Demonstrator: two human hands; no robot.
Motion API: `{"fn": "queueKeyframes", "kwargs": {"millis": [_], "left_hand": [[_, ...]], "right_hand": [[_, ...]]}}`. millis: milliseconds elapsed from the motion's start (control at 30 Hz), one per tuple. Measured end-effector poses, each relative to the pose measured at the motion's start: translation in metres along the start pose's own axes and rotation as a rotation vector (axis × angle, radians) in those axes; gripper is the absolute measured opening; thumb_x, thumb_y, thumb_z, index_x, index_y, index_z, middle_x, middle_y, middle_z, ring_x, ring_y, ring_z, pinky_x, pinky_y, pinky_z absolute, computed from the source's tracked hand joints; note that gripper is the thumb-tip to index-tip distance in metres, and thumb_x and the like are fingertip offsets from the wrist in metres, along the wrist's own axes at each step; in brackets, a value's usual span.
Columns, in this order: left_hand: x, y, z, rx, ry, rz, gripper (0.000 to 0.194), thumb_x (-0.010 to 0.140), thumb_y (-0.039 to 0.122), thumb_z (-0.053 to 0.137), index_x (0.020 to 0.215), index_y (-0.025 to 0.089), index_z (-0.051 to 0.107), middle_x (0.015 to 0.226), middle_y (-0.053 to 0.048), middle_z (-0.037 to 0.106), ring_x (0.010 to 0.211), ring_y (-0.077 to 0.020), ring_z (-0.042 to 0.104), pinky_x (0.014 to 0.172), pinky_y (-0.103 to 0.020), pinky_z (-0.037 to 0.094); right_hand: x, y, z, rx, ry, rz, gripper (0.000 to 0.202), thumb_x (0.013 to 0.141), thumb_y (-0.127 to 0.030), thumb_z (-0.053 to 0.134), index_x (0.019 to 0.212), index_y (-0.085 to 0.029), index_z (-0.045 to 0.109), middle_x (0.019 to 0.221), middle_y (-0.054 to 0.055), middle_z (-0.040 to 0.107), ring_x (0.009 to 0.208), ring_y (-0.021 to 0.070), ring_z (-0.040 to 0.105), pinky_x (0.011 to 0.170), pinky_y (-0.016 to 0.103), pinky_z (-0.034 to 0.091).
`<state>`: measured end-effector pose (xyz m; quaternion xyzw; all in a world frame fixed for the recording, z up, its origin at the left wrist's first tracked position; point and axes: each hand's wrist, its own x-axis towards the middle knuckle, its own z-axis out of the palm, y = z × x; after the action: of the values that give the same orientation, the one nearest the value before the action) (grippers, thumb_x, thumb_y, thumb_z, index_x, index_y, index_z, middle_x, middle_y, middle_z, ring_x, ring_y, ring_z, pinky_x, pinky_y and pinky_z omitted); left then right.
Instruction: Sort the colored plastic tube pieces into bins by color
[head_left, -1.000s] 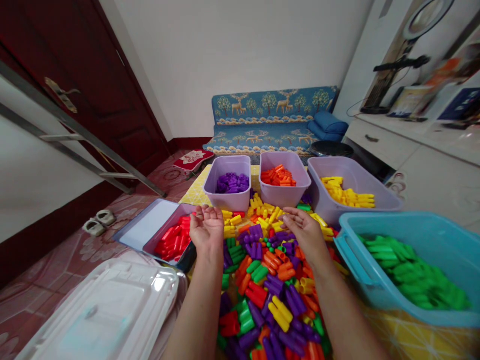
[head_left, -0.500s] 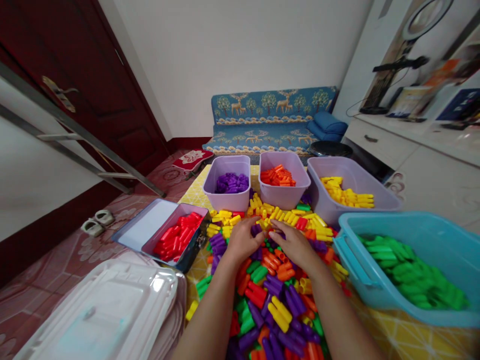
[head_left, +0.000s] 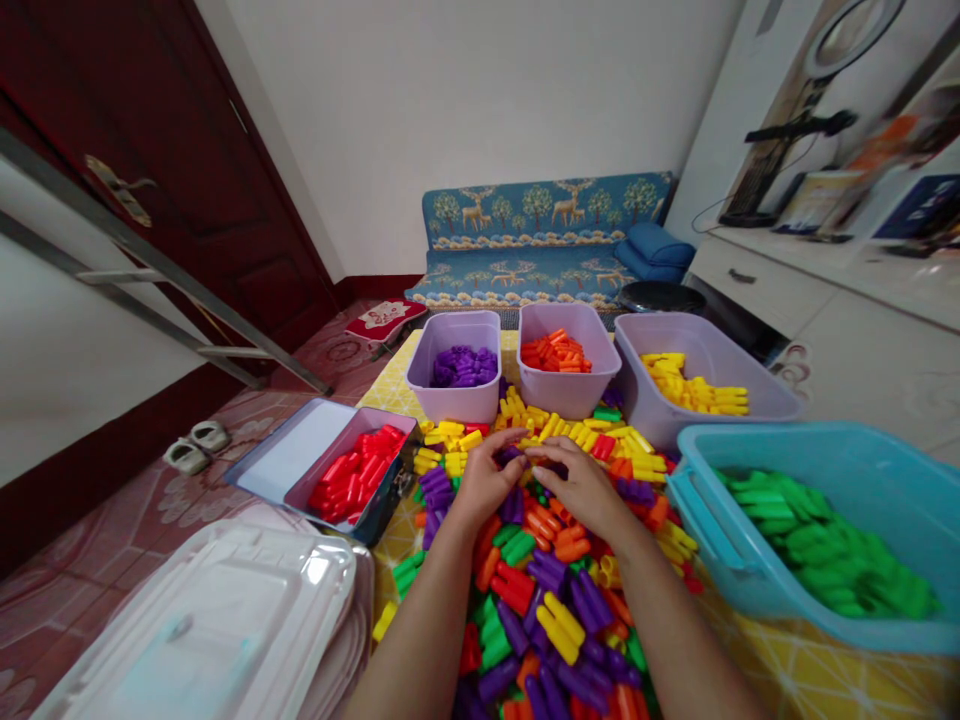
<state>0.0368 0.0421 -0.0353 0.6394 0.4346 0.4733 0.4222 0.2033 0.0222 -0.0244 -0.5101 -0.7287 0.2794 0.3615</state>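
My left hand is over the far middle of a heap of small plastic tube-shaped pieces. Its thumb and fingers curve around a purple plastic piece, which is mostly covered. Just to the right is my right hand, bent toward the left one, its fingertips almost meeting the left fingers. A gap shows between its thumb and index finger, and I make out nothing held there. Yellow pieces lie beyond both hands, and orange, green, red and purple ones are below them.
Lilac bins hold purple, orange and yellow pieces along the back. At right stands a blue tub of green pieces. An open metal box of red pieces and stacked white lids are at left.
My right hand has moved slightly left, its fingers curling closer to my left hand. The left hand has shifted a little. The bins and heap look the same.
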Motion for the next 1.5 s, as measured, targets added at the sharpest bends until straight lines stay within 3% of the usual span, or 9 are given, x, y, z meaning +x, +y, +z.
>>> {"fn": "queueKeyframes", "kwargs": {"millis": [300, 467, 667, 733, 833, 900, 1033, 1300, 1500], "left_hand": [[-0.002, 0.003, 0.004, -0.168, -0.017, -0.047, 0.039, 0.077, 0.033, 0.069, 0.111, 0.014, 0.066, 0.077, -0.003, 0.068, 0.067, -0.0125, 0.061, 0.065, -0.023, 0.051], [-0.003, 0.001, 0.003, -0.248, -0.012, -0.077, 0.032, 0.078, 0.040, 0.068, 0.096, 0.014, 0.069, 0.081, -0.004, 0.070, 0.068, -0.0135, 0.064, 0.064, -0.024, 0.054], [0.001, -0.007, -0.001, -0.141, 0.080, -0.065, 0.024, 0.080, 0.034, 0.064, 0.092, 0.015, 0.071, 0.079, -0.004, 0.070, 0.070, -0.0149, 0.065, 0.064, -0.024, 0.054], [0.002, -0.010, -0.002, -0.127, 0.110, -0.075, 0.022, 0.080, 0.032, 0.063, 0.091, 0.014, 0.071, 0.078, -0.004, 0.070, 0.069, -0.0154, 0.066, 0.063, -0.024, 0.054], [0.002, -0.014, -0.002, -0.098, 0.138, -0.078, 0.021, 0.080, 0.030, 0.062, 0.091, 0.014, 0.070, 0.078, -0.004, 0.071, 0.071, -0.0163, 0.067, 0.064, -0.025, 0.053], [0.002, -0.016, -0.001, -0.068, 0.125, -0.081, 0.021, 0.081, 0.029, 0.060, 0.093, 0.014, 0.070, 0.080, -0.005, 0.071, 0.070, -0.0168, 0.067, 0.064, -0.026, 0.053], [0.002, -0.017, -0.003, 0.179, 0.124, 0.057, 0.018, 0.082, 0.023, 0.058, 0.092, 0.016, 0.071, 0.090, -0.007, 0.071, 0.085, -0.0190, 0.067, 0.079, -0.032, 0.053], [0.000, -0.009, -0.008, 0.606, 0.052, 0.133, 0.033, 0.091, 0.029, 0.048, 0.117, 0.020, 0.065, 0.118, -0.009, 0.066, 0.111, -0.0240, 0.059, 0.100, -0.041, 0.043], [-0.002, -0.005, -0.006, 0.545, -0.100, 0.088, 0.042, 0.087, 0.027, 0.051, 0.127, 0.018, 0.058, 0.130, -0.012, 0.059, 0.121, -0.0254, 0.053, 0.107, -0.042, 0.039]], "right_hand": [[0.003, -0.010, -0.005, 0.389, 0.223, 0.167, 0.018, 0.081, -0.036, 0.060, 0.090, -0.021, 0.058, 0.084, 0.002, 0.065, 0.061, 0.0150, 0.063, 0.058, 0.028, 0.052], [0.003, -0.013, -0.011, 0.560, 0.312, 0.265, 0.039, 0.066, -0.034, 0.075, 0.095, -0.021, 0.053, 0.082, 0.000, 0.064, 0.057, 0.0134, 0.062, 0.052, 0.025, 0.051], [-0.001, -0.019, -0.030, 0.609, 0.079, 0.329, 0.040, 0.062, -0.031, 0.078, 0.096, -0.015, 0.066, 0.083, 0.005, 0.071, 0.063, 0.0159, 0.065, 0.058, 0.028, 0.053], [-0.002, -0.021, -0.040, 0.652, 0.220, 0.303, 0.037, 0.064, -0.031, 0.078, 0.096, -0.016, 0.068, 0.083, 0.004, 0.072, 0.064, 0.0151, 0.065, 0.062, 0.028, 0.054], [-0.001, -0.025, -0.053, 0.836, 0.674, 0.110, 0.036, 0.073, -0.033, 0.073, 0.105, -0.021, 0.065, 0.104, 0.004, 0.070, 0.087, 0.0161, 0.068, 0.081, 0.032, 0.055], [0.000, -0.028, -0.058, 0.946, 0.797, 0.004, 0.035, 0.076, -0.034, 0.070, 0.109, -0.023, 0.063, 0.116, 0.005, 0.066, 0.105, 0.0185, 0.065, 0.092, 0.036, 0.051], [0.002, -0.017, -0.046, 0.824, 0.624, 0.161, 0.041, 0.076, -0.042, 0.068, 0.112, -0.021, 0.062, 0.115, 0.010, 0.067, 0.106, 0.0237, 0.065, 0.089, 0.042, 0.052], [0.002, 0.023, -0.006, -0.212, 0.167, 0.224, 0.052, 0.082, -0.043, 0.056, 0.126, -0.015, 0.057, 0.128, 0.017, 0.061, 0.122, 0.0318, 0.054, 0.103, 0.049, 0.040], [-0.001, 0.012, 0.005, -0.259, -0.020, 0.144, 0.045, 0.087, -0.035, 0.051, 0.130, -0.022, 0.056, 0.132, 0.012, 0.059, 0.123, 0.0302, 0.054, 0.104, 0.048, 0.038]]}}
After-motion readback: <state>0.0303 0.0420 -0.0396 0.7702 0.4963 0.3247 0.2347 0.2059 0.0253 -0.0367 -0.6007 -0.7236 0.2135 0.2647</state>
